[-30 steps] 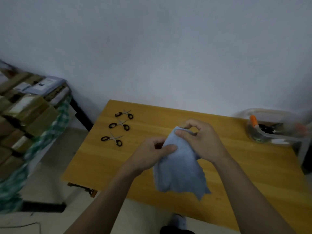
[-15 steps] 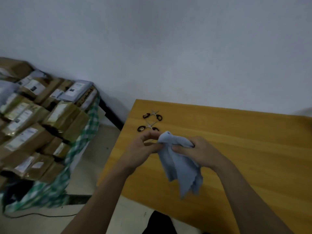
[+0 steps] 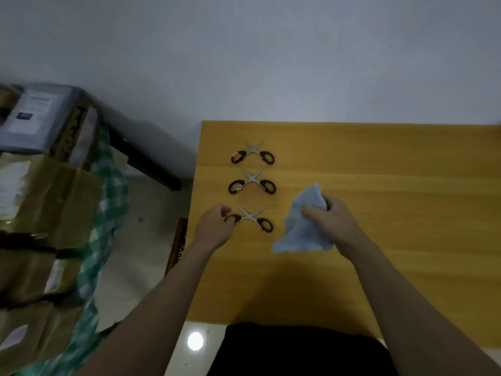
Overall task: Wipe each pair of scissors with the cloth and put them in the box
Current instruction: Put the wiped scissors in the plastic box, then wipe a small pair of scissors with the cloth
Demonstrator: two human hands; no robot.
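Three pairs of black-handled scissors lie spread open in a column near the left edge of the wooden table (image 3: pixel 379 164): the far pair (image 3: pixel 252 153), the middle pair (image 3: pixel 252 183) and the nearest pair (image 3: pixel 250 219). My left hand (image 3: pixel 214 226) is at the nearest pair, and its curled fingers and thumb pinch the left handle loop. The pair still lies on the table. My right hand (image 3: pixel 329 219) grips a bunched light blue cloth (image 3: pixel 301 229) just right of that pair. The box is out of view.
Left of the table stands a stack of taped cardboard parcels (image 3: pixel 40 202) on a green checked cloth (image 3: pixel 108 202), with a dark frame (image 3: pixel 146 161) behind. The pale wall runs along the table's far edge. My dark clothing (image 3: pixel 298 348) shows below the near edge.
The view has swung down and left over the scissors. My left hand let go of the cloth and reached to the nearest pair's handle. My right hand keeps the cloth, now lower and further right.
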